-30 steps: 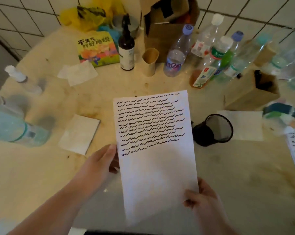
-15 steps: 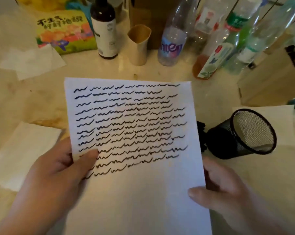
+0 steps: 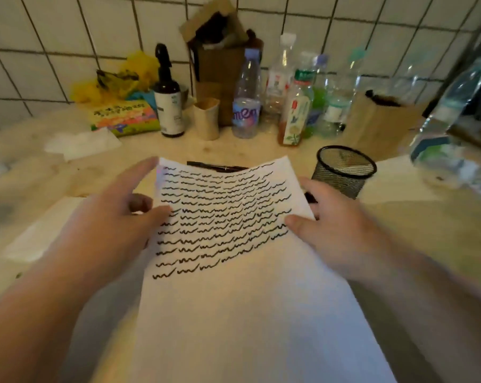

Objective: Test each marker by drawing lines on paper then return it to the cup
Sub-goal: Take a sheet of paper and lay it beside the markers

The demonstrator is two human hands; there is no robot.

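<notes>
A sheet of paper (image 3: pixel 234 286) fills the middle of the view, its upper half covered in rows of short black squiggles and its lower half blank. Both bare hands have it by the side edges. The left hand (image 3: pixel 115 217) pinches the left edge with the thumb lying on top of the sheet over the ends of the squiggle rows; the index finger is stretched out towards the sheet's far left corner at about 11 o'clock, and the other fingers are curled under. The right hand (image 3: pixel 336 233) grips the right edge at about 3 o'clock, thumb on top and fingers beneath. The far edge of the sheet sags in the middle.

Just beyond that far edge, at 12 o'clock, a black marker (image 3: pixel 214 166) lies flat on the pale countertop (image 3: pixel 399 230), partly hidden by the paper. The black mesh pen cup (image 3: pixel 344 170) stands at about 2 o'clock, just beside the right hand; whether anything is inside it cannot be told.

Along the tiled wall (image 3: pixel 68 51), at 12 to 1 o'clock, stand several plastic bottles (image 3: pixel 246 106). A dark spray bottle (image 3: pixel 169 98) sits at 11 o'clock, with a small cardboard tube (image 3: pixel 206 118) between it and the bottles. White tissues (image 3: pixel 81 143) lie at 10 o'clock.
</notes>
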